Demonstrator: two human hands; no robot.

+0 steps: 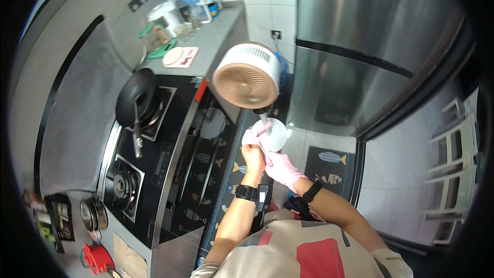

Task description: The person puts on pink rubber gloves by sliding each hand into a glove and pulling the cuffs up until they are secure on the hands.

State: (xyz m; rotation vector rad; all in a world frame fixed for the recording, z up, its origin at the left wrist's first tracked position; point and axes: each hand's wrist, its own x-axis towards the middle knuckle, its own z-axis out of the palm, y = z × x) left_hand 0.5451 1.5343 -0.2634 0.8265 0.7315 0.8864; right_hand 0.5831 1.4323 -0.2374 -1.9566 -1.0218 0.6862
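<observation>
My right hand (285,170) wears a pink glove and grips the edge of a second pink glove (252,138), which is partly over the fingers of my left hand (253,157). The palm and wrist of my left hand are bare. Black straps with devices sit on both wrists. Just beyond my hands stands a pedestal fan (246,75) with a white housing and a beige grille, on a round white base (274,135). How the fingers of my left hand lie inside the glove cannot be seen.
At left, a black wok (137,96) sits tilted on the gas stove (154,162). A grey counter (216,34) holds an electric kettle and jars. A steel refrigerator (328,88) stands at right. A red pot (97,258) is at lower left; patterned mats (332,170) cover parts of the floor.
</observation>
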